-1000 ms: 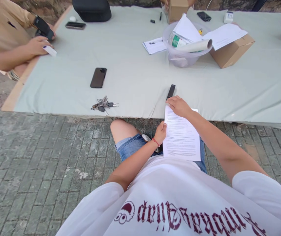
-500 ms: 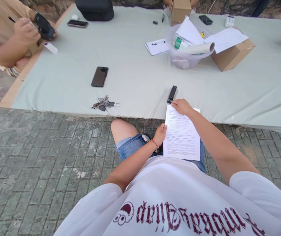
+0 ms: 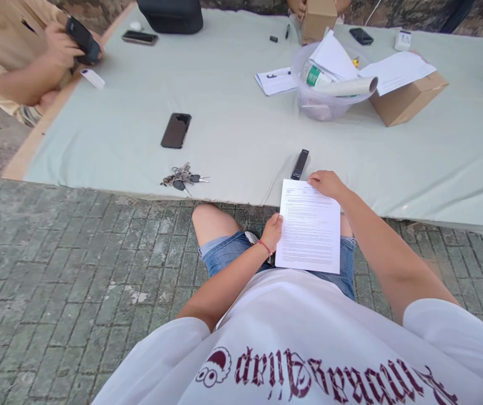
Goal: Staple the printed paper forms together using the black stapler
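Note:
Printed paper [image 3: 308, 230] lies over my lap, its top end reaching the table's front edge. My left hand [image 3: 272, 232] is closed on its left side, thumb on top. At the top edge, my right hand [image 3: 326, 184] pinches the paper near the right corner. Whether it is one sheet or several I cannot tell. Just beyond the paper, a small black stapler-like device [image 3: 300, 163] rests on the table, its near end close to the page. To the left lie a bunch of keys [image 3: 183, 179] and a black phone [image 3: 176, 130].
A clear plastic tub [image 3: 323, 107] holding papers and a roll stands on the cloth-covered table [image 3: 233, 152]. Beside it sits a cardboard box [image 3: 414, 98] with papers on top. A black case [image 3: 171, 16] is at the back. A person's hand [image 3: 62, 48] at left holds a black device.
My right hand has slid right along the paper's top edge, away from the black device. The paper has shifted slightly left. The person at left has moved their hand on the device.

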Available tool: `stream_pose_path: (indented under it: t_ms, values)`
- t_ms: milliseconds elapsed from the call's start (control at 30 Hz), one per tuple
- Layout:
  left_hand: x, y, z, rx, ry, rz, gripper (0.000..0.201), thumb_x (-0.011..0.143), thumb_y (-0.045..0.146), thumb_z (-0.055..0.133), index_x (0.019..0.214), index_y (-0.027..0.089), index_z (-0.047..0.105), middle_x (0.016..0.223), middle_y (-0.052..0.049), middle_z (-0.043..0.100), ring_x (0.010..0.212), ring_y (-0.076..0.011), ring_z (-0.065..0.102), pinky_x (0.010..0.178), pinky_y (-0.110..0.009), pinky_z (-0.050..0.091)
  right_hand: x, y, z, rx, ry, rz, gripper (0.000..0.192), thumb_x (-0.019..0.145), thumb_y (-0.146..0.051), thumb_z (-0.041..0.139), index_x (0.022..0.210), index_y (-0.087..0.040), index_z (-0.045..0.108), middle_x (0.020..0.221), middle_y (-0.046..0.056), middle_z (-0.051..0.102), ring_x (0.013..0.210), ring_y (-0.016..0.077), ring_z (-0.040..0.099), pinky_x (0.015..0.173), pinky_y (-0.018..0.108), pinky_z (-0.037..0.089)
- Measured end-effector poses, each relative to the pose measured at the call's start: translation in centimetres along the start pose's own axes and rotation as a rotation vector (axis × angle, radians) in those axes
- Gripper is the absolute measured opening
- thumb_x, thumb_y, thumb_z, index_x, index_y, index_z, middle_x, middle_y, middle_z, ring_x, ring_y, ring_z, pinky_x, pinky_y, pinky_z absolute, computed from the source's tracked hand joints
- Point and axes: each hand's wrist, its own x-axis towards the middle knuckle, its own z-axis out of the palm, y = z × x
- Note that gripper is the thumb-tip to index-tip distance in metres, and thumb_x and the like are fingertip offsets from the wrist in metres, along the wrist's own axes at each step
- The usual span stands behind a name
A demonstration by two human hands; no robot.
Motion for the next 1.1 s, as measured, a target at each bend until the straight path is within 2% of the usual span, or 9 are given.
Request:
stream_pose_path:
  t_ms: [133,300,533,700,833,967,1033,1100]
  values:
    - [0.6,0.6,0.2,0.062,0.021,0.033,0.028,0.100,0.039,0.052,0.080,0.020,0.057,0.080,-0.002,0.063,0.080,-0.0172,0.055,0.078,-0.031,0.047,0.5,1.0,-0.3,0.102,0.018,0.070,0.025,0.092,-0.034,0.055,0.095,-0.021,0.077,0.100,0.004,0.077,0.093,0.0221,0.068,0.085,0.033,0.051]
    - [1.4,1.1,0.3,0.107,0.054,0.025,0.026,0.099,0.032,0.050,0.077,0.019,0.056,0.078,-0.002,0.063,0.078,-0.0173,0.056,0.079,-0.031,0.046,1.4,1.5,0.5,0.119,0.017,0.100,0.024,0.093,-0.031,0.054,0.091,-0.020,0.075,0.091,0.005,0.075,0.085,0.0209,0.066,0.080,0.033,0.050]
    - [2.2,1.6,0.3,0.109,0.046,-0.015,0.029,0.096,0.034,0.052,0.071,0.020,0.054,0.072,-0.002,0.061,0.074,-0.0173,0.054,0.074,-0.031,0.045,2.3,1.6,0.7,0.104,0.041,0.129,0.024,0.094,-0.028,0.051,0.091,-0.020,0.074,0.094,0.005,0.074,0.085,0.0216,0.065,0.081,0.034,0.049]
    - [1.6,0.7,0.1,0.156,-0.020,-0.020,0.036,0.095,0.040,0.055,0.066,0.021,0.045,0.066,0.002,0.050,0.069,-0.0146,0.045,0.068,-0.029,0.039,2.3,2.6,0.4,0.047,0.064,0.143,0.024,0.094,-0.026,0.051,0.090,-0.020,0.073,0.097,0.006,0.075,0.089,0.0235,0.065,0.086,0.037,0.049]
    - [1.1,0.3,0.2,0.129,-0.021,-0.007,0.034,0.097,0.041,0.052,0.070,0.021,0.046,0.069,0.002,0.051,0.069,-0.0147,0.046,0.069,-0.029,0.038,2.4,2.8,0.3,-0.005,0.071,0.105,0.025,0.094,-0.027,0.049,0.093,-0.020,0.074,0.102,0.009,0.074,0.096,0.0281,0.065,0.092,0.043,0.051]
    - [0.9,1.0,0.3,0.089,-0.056,-0.020,0.033,0.097,0.043,0.053,0.072,0.021,0.048,0.071,0.000,0.054,0.070,-0.0155,0.048,0.070,-0.030,0.040,3.5,2.0,0.1,-0.040,0.236,0.046,0.037,0.100,-0.039,0.043,0.112,-0.020,0.072,0.113,0.015,0.071,0.111,0.0353,0.058,0.098,0.053,0.051]
    - [0.9,1.4,0.2,0.076,-0.079,-0.040,0.033,0.096,0.042,0.054,0.071,0.021,0.048,0.070,0.001,0.054,0.069,-0.0154,0.048,0.069,-0.030,0.040,4.7,1.2,-0.1,-0.053,0.317,0.006,0.047,0.103,-0.046,0.037,0.128,-0.018,0.066,0.124,0.017,0.067,0.117,0.0362,0.056,0.103,0.057,0.048]
    - [0.9,1.7,0.2,0.079,-0.085,-0.060,0.033,0.096,0.040,0.055,0.070,0.021,0.048,0.070,0.001,0.054,0.068,-0.0155,0.047,0.069,-0.030,0.040,6.2,0.2,-0.2,-0.080,0.338,-0.047,0.057,0.105,-0.052,0.033,0.143,-0.016,0.055,0.137,0.019,0.060,0.125,0.0375,0.053,0.109,0.060,0.044]
